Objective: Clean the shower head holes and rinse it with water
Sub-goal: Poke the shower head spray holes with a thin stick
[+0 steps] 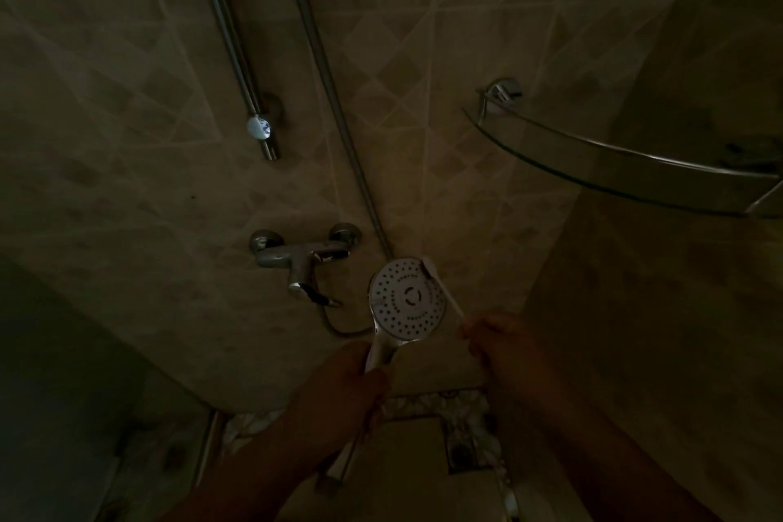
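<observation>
Dim light over a tiled shower corner. Low in the middle, the shower head is held up with its white, hole-dotted face turned toward the camera; its handle is gripped by the left hand, fingers curled round it. A thin white stick is pinched by the right hand, and its padded tip is laid against the upper right rim of the face. Just left of the head, the mixer tap is fixed to the wall, with the hose running up above it. A glass shelf is mounted at the upper right.
</observation>
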